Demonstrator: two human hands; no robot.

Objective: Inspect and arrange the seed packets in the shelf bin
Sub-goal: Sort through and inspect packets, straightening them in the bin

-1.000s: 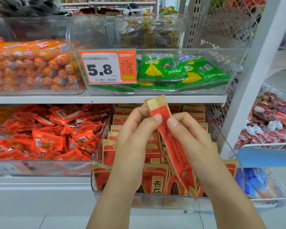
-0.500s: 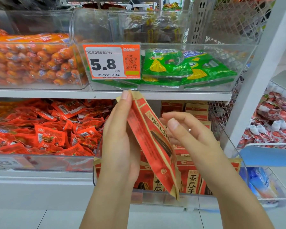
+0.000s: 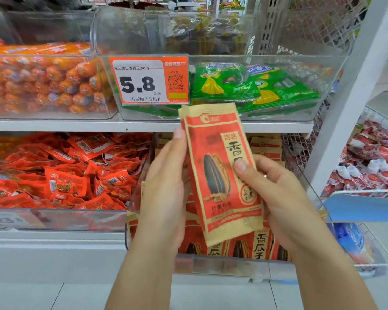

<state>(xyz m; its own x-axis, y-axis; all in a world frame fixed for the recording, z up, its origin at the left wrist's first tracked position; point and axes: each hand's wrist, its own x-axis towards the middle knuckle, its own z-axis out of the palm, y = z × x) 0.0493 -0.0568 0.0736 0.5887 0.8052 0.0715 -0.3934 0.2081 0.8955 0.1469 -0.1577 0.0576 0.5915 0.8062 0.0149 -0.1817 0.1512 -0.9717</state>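
I hold a red and tan sunflower seed packet point(image 3: 217, 173) upright in front of the shelf, its printed face turned to me. My left hand point(image 3: 166, 189) supports its left edge and back with fingers nearly straight. My right hand point(image 3: 276, 198) grips its right edge, thumb pressed on the front. A second packet edge shows just behind the top left corner. Below and behind stands the clear shelf bin point(image 3: 222, 264) with several matching seed packets point(image 3: 259, 246) upright in rows.
A bin of red snack sachets point(image 3: 61, 173) sits to the left. Above are a bin of orange sausages point(image 3: 40, 79), a bin of green packets point(image 3: 253, 88) and a 5.8 price tag point(image 3: 148, 80). A white shelf post point(image 3: 347, 101) and wire baskets point(image 3: 376, 166) stand right.
The packet has turned from edge-on to face-on and risen a little. My left hand moved behind its left edge, and my right hand took hold of its right side.
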